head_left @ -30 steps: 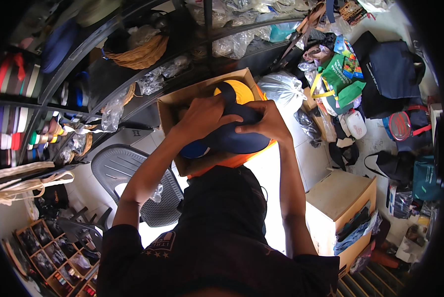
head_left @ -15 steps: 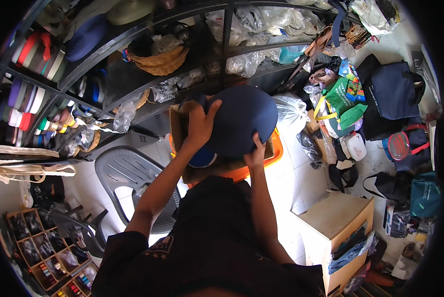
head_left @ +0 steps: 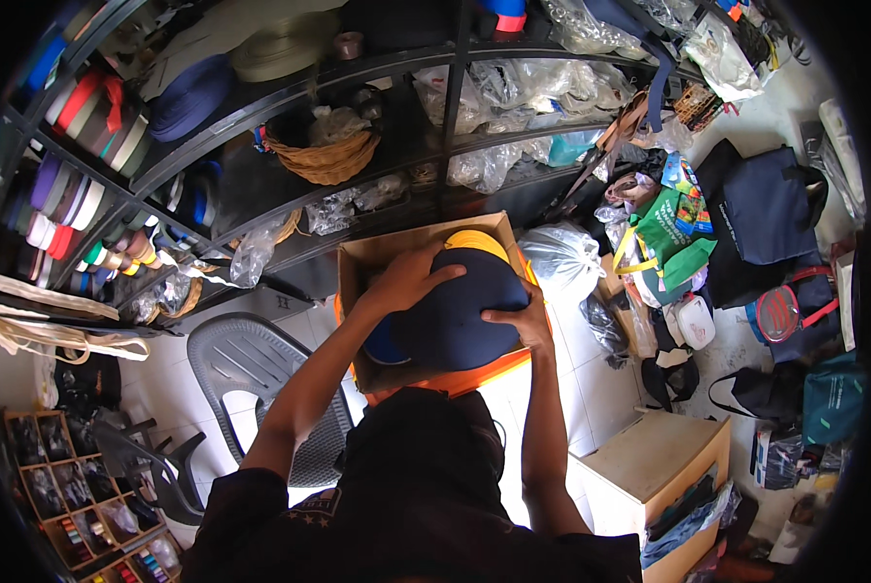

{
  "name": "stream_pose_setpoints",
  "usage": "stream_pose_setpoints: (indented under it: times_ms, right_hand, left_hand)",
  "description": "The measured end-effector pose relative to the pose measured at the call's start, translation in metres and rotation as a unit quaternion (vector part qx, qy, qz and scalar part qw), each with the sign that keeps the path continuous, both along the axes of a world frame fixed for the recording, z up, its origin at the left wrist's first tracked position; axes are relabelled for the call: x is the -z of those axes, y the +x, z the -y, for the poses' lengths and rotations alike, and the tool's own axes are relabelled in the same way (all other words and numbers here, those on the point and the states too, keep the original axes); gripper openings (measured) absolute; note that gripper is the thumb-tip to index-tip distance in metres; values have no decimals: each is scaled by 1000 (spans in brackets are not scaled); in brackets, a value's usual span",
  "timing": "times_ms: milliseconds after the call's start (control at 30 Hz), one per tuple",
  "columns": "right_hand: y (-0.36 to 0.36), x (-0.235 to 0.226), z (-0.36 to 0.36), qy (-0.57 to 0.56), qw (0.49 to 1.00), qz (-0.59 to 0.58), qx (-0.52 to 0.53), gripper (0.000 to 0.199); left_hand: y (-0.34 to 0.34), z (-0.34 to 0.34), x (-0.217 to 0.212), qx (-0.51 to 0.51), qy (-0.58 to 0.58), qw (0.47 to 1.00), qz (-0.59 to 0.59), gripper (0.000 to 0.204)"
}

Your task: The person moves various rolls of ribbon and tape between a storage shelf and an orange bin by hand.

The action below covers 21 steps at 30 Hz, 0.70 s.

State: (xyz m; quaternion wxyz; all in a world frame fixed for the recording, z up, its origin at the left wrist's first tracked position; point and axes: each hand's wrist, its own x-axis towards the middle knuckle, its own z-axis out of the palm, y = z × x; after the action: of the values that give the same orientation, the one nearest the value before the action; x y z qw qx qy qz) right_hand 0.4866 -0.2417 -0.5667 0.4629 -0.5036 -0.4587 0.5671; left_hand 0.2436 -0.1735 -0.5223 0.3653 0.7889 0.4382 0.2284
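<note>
Both hands are on a large dark navy roll, disc-shaped like the webbing rolls on the shelf. My left hand grips its far left edge, thumb lying across the top face. At the right edge, my right hand has its thumb on top and its other fingers mostly hidden. The roll lies at the mouth of an open cardboard box; whether it rests on anything inside cannot be seen. A yellow roll peeks out beyond it, and a blue roll shows at its left. Orange plastic surrounds the box.
A grey plastic chair stands left of the box. Black shelves ahead carry ribbon rolls, a wicker basket and plastic bags. Right of the box sit a white plastic bag and several fabric bags. A wooden cabinet is near right.
The navy roll has come toward me and appears lower, at the box's mouth. The yellow roll beyond it has come into view. Both hands keep hold. My view has shifted slightly.
</note>
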Motion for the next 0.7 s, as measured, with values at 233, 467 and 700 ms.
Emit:
stream_pose_setpoints:
  times_ms: [233,467,700]
  right_hand:
    - [8,-13,-12,30,995,93,-34,61]
    - [31,-8,-22,6,989,132,-64,60]
    - [54,101,-22,32,968,245,-43,57]
  left_hand:
    - [8,-1,3,-32,15,996,81,55]
    - [26,-2,32,22,-18,997,65,59]
    - [52,26,151,-1,41,999,26,68]
